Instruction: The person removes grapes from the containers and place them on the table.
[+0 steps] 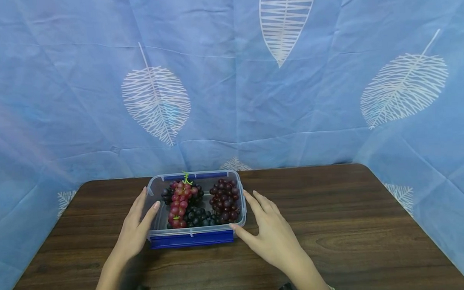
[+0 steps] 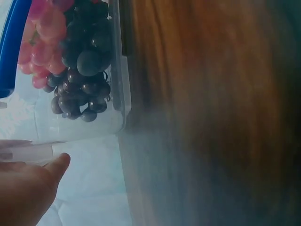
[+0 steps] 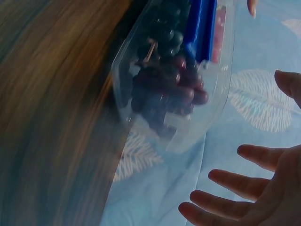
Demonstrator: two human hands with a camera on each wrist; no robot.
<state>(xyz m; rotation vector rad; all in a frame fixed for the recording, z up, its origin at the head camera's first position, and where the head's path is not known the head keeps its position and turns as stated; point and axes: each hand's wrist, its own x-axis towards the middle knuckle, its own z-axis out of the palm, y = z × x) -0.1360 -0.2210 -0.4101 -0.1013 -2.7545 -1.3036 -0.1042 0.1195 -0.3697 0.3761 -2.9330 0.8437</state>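
Note:
A clear plastic food container (image 1: 156, 224) with blue side latches (image 1: 192, 240) stands on the table without a lid over it. Inside lie a bunch of red grapes (image 1: 179, 202) with a green stem, black grapes (image 1: 198, 216), and dark red grapes (image 1: 225, 200) at the right. My left hand (image 1: 132, 231) is at the container's left side, fingers extended; whether it touches the wall I cannot tell. By the right side is my right hand (image 1: 271, 235), its fingers straight and spread. The right wrist view shows that hand (image 3: 268, 188) apart from the container wall.
The dark wooden table (image 1: 334, 226) extends to both sides of the container. Behind it hangs a blue cloth (image 1: 222, 98) with white leaf prints, which also runs along the left and right. The container sits close to the table's back edge.

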